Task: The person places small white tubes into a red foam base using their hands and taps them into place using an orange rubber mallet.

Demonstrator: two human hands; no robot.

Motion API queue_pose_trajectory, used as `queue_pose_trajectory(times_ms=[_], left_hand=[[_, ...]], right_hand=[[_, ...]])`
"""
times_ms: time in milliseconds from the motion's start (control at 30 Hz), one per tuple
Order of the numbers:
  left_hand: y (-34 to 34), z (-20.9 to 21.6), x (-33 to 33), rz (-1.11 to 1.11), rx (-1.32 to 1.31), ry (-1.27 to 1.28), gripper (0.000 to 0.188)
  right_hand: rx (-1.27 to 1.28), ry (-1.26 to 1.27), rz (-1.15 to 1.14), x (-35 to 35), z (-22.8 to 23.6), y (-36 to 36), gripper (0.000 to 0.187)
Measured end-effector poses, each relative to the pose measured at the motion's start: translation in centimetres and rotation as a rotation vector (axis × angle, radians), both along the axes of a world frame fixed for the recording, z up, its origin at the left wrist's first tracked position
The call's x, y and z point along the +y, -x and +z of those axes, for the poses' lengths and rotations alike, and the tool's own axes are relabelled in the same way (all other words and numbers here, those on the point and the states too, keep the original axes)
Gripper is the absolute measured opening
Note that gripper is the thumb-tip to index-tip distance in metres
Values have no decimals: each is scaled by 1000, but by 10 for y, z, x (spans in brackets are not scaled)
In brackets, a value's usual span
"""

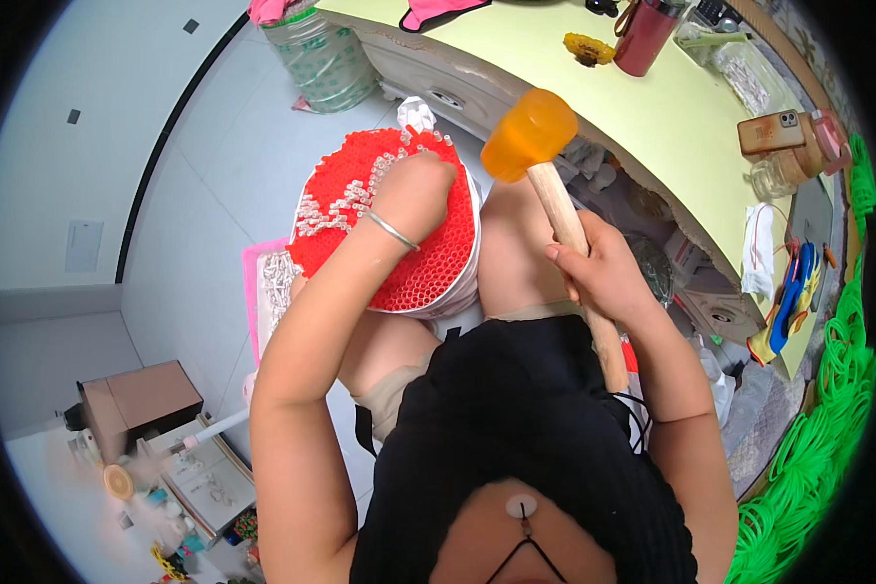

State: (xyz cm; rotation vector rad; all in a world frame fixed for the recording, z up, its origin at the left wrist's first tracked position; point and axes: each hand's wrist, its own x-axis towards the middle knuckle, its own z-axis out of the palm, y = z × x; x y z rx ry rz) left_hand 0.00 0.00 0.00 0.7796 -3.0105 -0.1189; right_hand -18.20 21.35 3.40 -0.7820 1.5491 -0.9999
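A round, tightly packed bundle of red tubes [428, 268] rests by my knees, wrapped around its side in white. Small clear-white pieces [323, 216] stick up from several of the tube openings across its left and upper part. My left hand [417, 190], with a silver bangle at the wrist, is closed above the bundle. Its fingertips are hidden, so whatever they pinch cannot be made out. In my right hand [603, 258] is a mallet [533, 134], gripped by its pale wooden handle. The mallet's orange, see-through head is raised up and to the right of the bundle.
A pink-rimmed tray [253, 302] of small white pieces sits left of the bundle. The pale green desk [672, 156] curves along the right, holding a red flask [645, 39], a phone [771, 133] and gloves [796, 292]. Green cord [813, 453] lies at far right.
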Motion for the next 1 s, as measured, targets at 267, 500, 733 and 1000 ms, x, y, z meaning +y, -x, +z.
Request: queue_pose_trajectory(times_ms=[267, 500, 733, 1000], left_hand=[[-68, 37, -3, 396, 605, -228, 31], [-263, -39, -55, 1034, 723, -143, 15], [-415, -225, -18, 1191, -42, -384, 14], [-390, -280, -7, 1321, 81, -448, 28]], right_hand=[[205, 219, 125, -22, 32, -25, 30], [518, -16, 259, -38, 32, -32, 28], [378, 65, 98, -19, 6, -55, 16], [221, -4, 46, -13, 24, -48, 18]])
